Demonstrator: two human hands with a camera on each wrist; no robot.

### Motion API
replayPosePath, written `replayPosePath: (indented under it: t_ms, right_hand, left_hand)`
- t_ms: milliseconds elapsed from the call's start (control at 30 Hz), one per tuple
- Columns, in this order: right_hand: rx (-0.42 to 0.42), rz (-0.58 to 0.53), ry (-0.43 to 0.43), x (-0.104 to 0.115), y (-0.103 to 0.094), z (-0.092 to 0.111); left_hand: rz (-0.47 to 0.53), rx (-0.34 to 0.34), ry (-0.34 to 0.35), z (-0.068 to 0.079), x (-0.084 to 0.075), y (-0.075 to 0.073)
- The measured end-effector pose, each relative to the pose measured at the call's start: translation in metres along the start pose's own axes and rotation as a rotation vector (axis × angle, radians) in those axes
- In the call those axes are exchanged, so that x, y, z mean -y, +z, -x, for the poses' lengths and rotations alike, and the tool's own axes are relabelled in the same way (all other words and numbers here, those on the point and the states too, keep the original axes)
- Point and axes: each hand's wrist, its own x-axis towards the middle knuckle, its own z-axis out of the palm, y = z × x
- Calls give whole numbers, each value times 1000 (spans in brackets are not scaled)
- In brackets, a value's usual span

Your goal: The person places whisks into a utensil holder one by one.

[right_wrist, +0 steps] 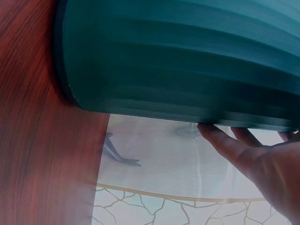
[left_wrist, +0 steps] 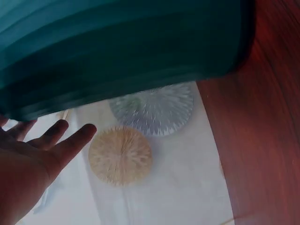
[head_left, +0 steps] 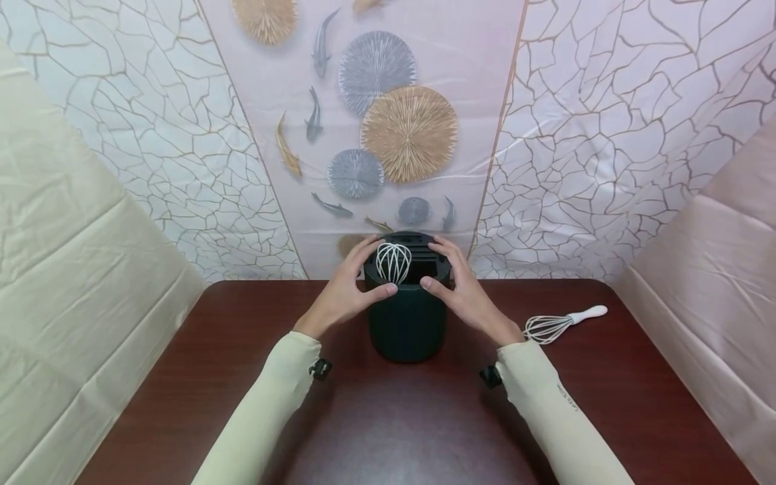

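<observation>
dk grn holder, round, ribbed, slotted top, wht whisk inside

Crackle-patterned cloth flanks a fish-printed panel behind a reddish-brown table.

Two whisks, one container (and one table)

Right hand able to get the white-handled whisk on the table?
Likely yes: the whisk lies beside the right wrist, its handle uncovered; but the right hand must first leave the dark green utensil holder.
</observation>
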Motion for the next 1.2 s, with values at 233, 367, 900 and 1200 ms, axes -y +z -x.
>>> replayPosePath:
  t_ms: [233, 367, 900, 1200]
  right_hand:
    - [5, -5, 5, 2, -1, -2]
    - [2, -4, -2, 2, -1, -2]
    - [-15, 2, 111, 10, -44, 16]
    - [-13, 85, 152, -6, -91, 29]
  left_hand:
    - [-6, -20, -1, -5, -3, 6]
    - [10, -27, -12, -5, -4, 6]
    - [111, -41, -27, -1, -4, 9]
    - [125, -31, -47, 0, 0, 10]
